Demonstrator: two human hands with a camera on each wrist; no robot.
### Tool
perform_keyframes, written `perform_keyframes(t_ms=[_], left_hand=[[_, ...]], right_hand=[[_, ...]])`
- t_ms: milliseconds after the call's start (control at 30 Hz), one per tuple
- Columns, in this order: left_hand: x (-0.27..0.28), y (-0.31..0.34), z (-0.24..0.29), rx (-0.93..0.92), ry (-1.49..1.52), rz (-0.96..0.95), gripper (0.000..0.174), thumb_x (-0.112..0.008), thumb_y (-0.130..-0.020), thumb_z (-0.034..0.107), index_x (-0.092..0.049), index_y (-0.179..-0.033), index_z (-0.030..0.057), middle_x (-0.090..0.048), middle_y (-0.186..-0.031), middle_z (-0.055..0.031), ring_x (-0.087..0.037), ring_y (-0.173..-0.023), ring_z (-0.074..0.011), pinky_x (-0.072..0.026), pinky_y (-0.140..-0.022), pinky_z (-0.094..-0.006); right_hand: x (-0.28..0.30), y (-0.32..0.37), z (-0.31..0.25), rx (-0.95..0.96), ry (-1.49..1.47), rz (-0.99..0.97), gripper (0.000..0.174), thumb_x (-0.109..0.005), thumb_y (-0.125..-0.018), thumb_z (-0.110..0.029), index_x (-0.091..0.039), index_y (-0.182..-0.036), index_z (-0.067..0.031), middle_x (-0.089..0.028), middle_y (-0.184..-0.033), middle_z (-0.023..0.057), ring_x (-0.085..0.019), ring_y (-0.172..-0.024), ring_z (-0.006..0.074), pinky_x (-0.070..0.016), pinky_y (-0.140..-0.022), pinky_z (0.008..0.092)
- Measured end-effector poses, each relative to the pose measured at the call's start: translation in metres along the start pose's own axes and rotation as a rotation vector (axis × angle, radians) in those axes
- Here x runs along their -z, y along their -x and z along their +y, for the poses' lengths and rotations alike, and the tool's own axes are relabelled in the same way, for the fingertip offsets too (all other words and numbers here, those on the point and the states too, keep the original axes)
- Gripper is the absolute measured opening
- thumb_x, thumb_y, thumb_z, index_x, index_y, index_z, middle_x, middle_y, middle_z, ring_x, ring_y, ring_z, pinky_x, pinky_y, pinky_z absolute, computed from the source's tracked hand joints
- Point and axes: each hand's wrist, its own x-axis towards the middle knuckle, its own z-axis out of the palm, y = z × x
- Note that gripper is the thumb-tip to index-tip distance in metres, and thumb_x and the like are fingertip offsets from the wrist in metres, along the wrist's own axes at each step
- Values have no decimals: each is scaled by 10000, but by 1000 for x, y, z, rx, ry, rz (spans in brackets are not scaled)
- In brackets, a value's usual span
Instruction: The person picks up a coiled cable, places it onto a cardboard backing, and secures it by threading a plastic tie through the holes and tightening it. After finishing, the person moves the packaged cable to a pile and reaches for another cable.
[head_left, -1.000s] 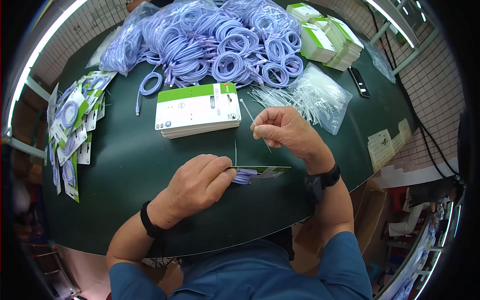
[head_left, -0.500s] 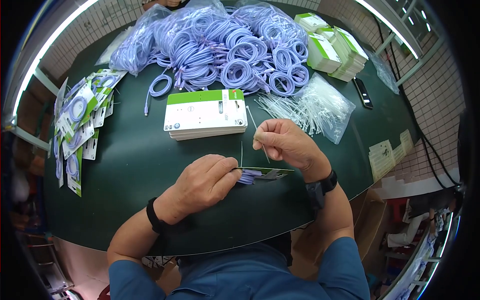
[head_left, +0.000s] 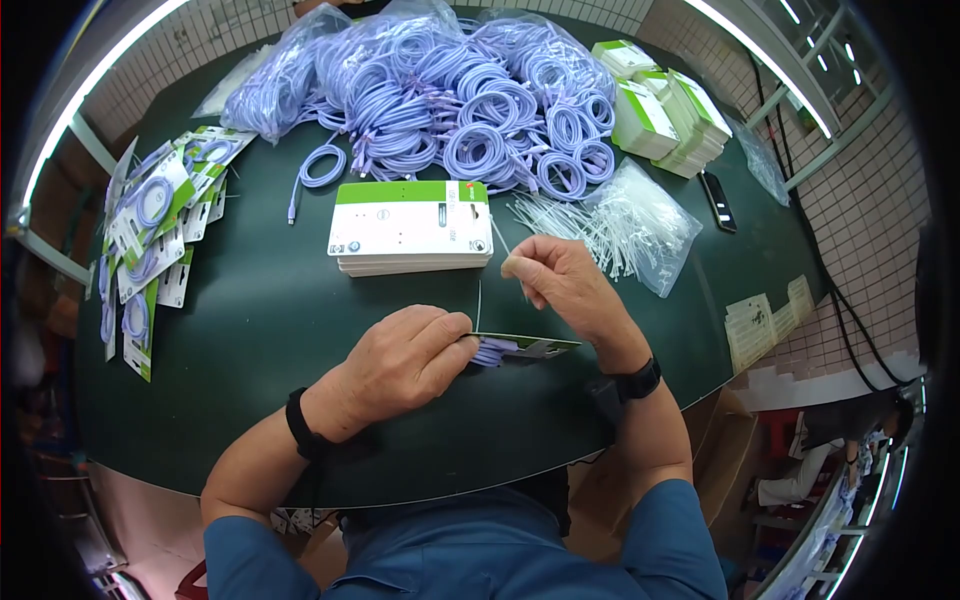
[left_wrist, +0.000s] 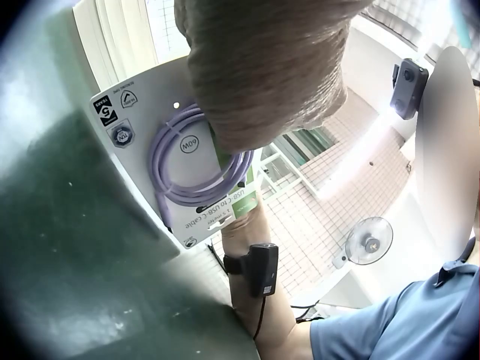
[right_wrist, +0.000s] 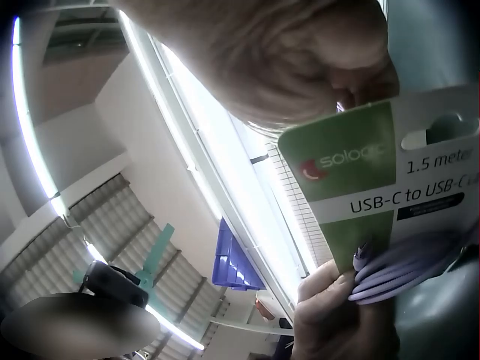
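My left hand point(head_left: 400, 360) grips the edge of a packaging card point(left_wrist: 127, 150), which is held nearly edge-on over the table. Against its printed face lies a coiled lilac USB-C cable point(left_wrist: 161, 169). One thin white cable tie point(head_left: 479, 305) sticks up from the card's back beside the left fingertips. My right hand point(head_left: 572, 290) pinches another white cable tie point(head_left: 500, 236) between thumb and forefinger, a little above and right of the card. The right fingers hide the middle of that tie. In the right wrist view the card's green end point(right_wrist: 360, 150) shows below the hand.
A stack of flat cards point(head_left: 410, 225) lies just beyond the hands. Behind it spreads a heap of lilac cables point(head_left: 440, 100). To the right are a bag of cable ties point(head_left: 645, 225), card bundles point(head_left: 690, 120) and a phone point(head_left: 718, 200). Finished-looking carded cables point(head_left: 160, 220) pile up at left.
The right thumb and fingers have shifted slightly on the cable tie, which stays pinched. The left hand keeps its hold on the card. The whole head view has shifted a little.
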Motion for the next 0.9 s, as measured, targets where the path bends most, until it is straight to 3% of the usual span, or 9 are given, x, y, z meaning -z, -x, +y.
perform_keyframes(t_ms=[167, 467, 900], left_hand=[[-1, 0, 0, -14, -8, 5, 229, -771, -757, -11, -692, -971, -11, -689, -979, -130, -708, -810, -287, -600, -689, -371], [-6, 1, -4, 0, 26, -10, 270, -792, -739, -36, -676, -981, -8, -685, -962, -136, -695, -762, -284, -580, -638, -365], [-9, 2, -5, 16, 0, -7, 246, -754, -716, 35, -686, -952, 15, -651, -969, -104, -688, -780, -255, -568, -650, -354]], right_hand=[[-1, 2, 1, 43, -108, 45, 162, -709, -1037, -196, -693, -1020, -36, -706, -872, 11, -634, -708, 56, -510, -643, 209], [-15, -2, 3, -64, -379, -8, 120, -738, -1011, -140, -692, -1028, -30, -731, -900, 38, -721, -804, 86, -561, -687, 195], [-23, -2, 4, -86, -292, -89, 100, -748, -992, -91, -685, -1016, -17, -739, -906, 59, -725, -795, 91, -585, -691, 195]])
